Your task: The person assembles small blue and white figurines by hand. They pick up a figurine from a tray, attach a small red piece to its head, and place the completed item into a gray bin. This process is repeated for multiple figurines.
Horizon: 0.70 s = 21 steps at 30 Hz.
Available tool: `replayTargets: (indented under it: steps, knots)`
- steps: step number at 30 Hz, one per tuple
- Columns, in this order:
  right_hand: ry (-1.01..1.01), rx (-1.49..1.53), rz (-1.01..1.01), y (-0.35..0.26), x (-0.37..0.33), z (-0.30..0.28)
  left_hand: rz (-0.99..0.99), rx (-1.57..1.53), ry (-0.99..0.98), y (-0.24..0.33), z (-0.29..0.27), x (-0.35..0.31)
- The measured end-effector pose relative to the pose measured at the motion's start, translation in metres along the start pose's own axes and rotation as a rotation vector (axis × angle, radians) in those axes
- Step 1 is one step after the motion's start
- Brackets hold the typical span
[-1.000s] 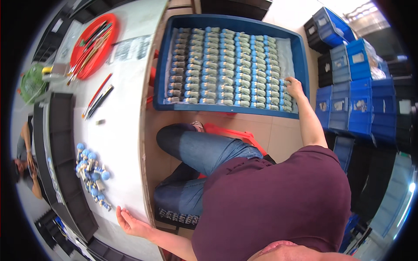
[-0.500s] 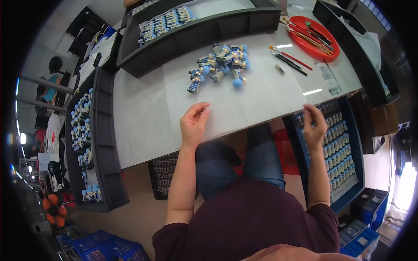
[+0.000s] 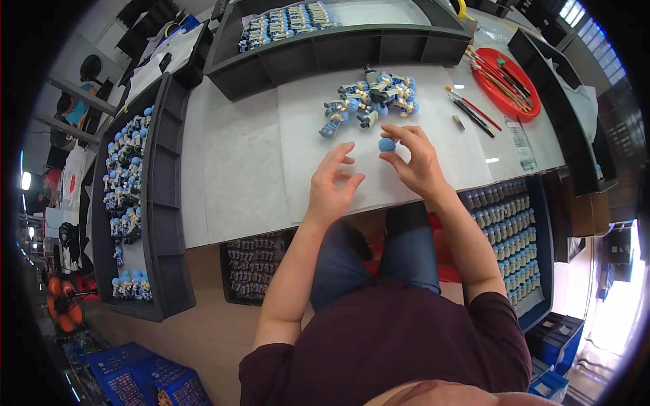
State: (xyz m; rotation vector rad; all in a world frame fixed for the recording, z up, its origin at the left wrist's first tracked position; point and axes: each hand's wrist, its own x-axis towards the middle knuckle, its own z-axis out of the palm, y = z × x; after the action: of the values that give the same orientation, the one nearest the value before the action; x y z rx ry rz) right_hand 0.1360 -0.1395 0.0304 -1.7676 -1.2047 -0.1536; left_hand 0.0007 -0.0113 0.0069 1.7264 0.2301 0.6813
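Near the front of the white-papered table, my right hand (image 3: 416,159) pinches a small figurine (image 3: 386,145) by its blue, rounded head. Most of its body is hidden by my fingers. Just left of it, my left hand (image 3: 335,183) hovers over the paper with fingers apart and nothing in them. Beyond both hands lies a loose pile of figurines (image 3: 379,95) with blue heads, pale faces and blue-and-white bodies, some lying across others.
A grey crate (image 3: 325,57) of figurines stands at the back, another crate (image 3: 166,196) at the left. Right of the pile lie brushes (image 3: 474,116) and a red dish (image 3: 484,84) holding more brushes. A blue crate (image 3: 545,250) with rows of figurines sits lower right.
My right hand has come from the table's right edge to the middle and now holds a figurine. My left hand has moved right and opened its fingers. The whole view has shifted slightly.
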Motion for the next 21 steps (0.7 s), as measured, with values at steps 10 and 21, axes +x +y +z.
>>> replayTargets:
  steps: [10, 21]
  knots:
    - [0.102, -0.002, -0.079, -0.014, -0.001, -0.006, -0.105, -0.217, -0.032, -0.012, -0.002, -0.003]
    - [0.113, -0.328, 0.490, 0.109, 0.001, -0.075, -0.140, -0.304, -0.035, -0.005, -0.004, 0.000]
